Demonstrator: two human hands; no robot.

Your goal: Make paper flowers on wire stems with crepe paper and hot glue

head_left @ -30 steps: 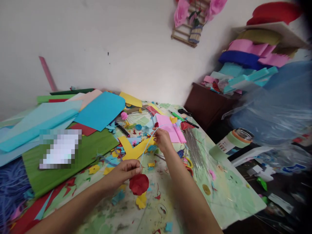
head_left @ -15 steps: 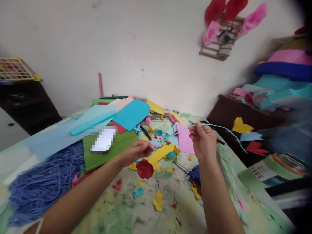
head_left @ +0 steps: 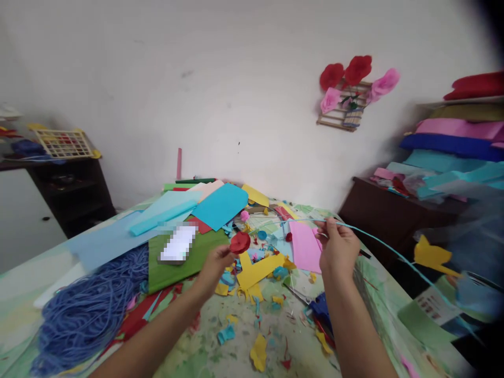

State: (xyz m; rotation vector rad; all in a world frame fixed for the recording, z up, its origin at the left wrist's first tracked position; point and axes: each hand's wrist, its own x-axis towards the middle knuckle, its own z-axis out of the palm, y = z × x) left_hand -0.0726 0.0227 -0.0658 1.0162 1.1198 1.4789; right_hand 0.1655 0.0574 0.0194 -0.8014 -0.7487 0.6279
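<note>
A red paper flower (head_left: 240, 243) is pinched in the fingertips of my left hand (head_left: 218, 262), above the middle of the table. My right hand (head_left: 339, 245) has thumb and fingers closed on a thin light blue cord (head_left: 388, 247). This cord stretches leftward toward the red flower and bows down to the right past the table edge. Beside its right part are a yellow paper flower (head_left: 431, 254) and a blurred light blue paper piece (head_left: 478, 294); whether the cord joins them I cannot tell. Yellow paper strips (head_left: 260, 270) lie below the left hand.
Blue-handled scissors (head_left: 321, 307) lie by my right forearm. A phone (head_left: 179, 244) rests on green paper (head_left: 212, 262), beside a heap of blue yarn (head_left: 94, 310). Pink paper (head_left: 303, 247), turquoise sheets (head_left: 222, 205) and scraps cover the table. A green can (head_left: 427, 310) stands right.
The red flower has risen and turned face-on above my left fingertips, where it hung below them. My right hand has moved slightly right, and the view has tilted upward.
</note>
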